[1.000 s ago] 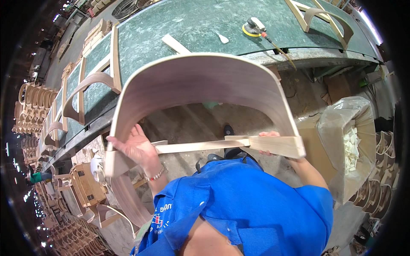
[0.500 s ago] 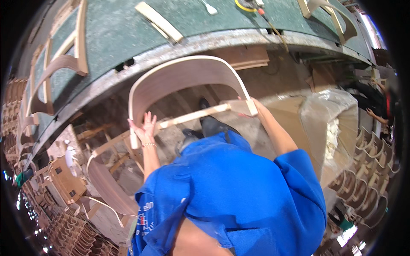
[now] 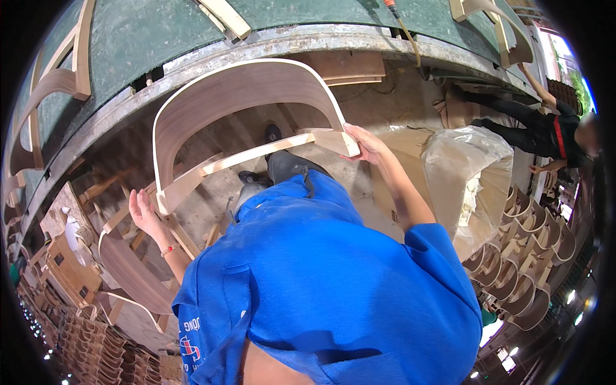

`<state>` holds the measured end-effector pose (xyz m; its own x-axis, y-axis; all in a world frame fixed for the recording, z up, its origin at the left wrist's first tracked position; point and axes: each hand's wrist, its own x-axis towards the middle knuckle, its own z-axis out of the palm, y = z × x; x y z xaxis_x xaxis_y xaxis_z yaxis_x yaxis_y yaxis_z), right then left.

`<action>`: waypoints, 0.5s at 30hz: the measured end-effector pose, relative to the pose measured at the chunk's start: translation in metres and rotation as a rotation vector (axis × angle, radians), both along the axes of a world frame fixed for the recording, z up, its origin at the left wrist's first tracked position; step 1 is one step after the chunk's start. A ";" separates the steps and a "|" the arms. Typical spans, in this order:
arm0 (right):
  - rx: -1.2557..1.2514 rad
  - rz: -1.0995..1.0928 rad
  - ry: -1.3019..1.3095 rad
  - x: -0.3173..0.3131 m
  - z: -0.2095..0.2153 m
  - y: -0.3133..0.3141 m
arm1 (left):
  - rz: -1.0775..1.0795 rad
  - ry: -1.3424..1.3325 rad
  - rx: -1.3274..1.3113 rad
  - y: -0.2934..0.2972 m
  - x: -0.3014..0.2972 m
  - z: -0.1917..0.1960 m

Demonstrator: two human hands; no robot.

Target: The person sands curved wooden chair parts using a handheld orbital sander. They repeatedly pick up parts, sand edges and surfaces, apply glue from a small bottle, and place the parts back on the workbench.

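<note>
Before a long green-topped workbench (image 3: 308, 16), a curved grey-brown wooden frame with a pale crossbar (image 3: 240, 90) is gripped at its right end by the right hand (image 3: 366, 144). Near its left end, the left hand's (image 3: 150, 219) fingers are extended, slightly parted. Farther right, a clear plastic bag (image 3: 444, 173) is seen.

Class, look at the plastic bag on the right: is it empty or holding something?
Not empty: pale scraps show inside the plastic bag. How full it is, I cannot tell.
</note>
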<state>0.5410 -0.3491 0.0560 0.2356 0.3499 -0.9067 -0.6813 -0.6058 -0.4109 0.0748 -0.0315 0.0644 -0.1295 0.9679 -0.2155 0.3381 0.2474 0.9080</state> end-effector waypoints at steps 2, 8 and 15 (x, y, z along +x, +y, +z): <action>-0.121 0.143 -0.100 0.016 -0.001 0.015 | -0.079 0.126 -0.212 -0.004 -0.014 -0.003; 0.034 0.237 -1.427 0.161 0.010 0.086 | -0.130 -0.012 -0.555 -0.013 0.004 -0.013; -0.284 0.627 -1.939 0.332 0.018 0.220 | -0.106 -0.241 -0.605 -0.014 -0.006 -0.007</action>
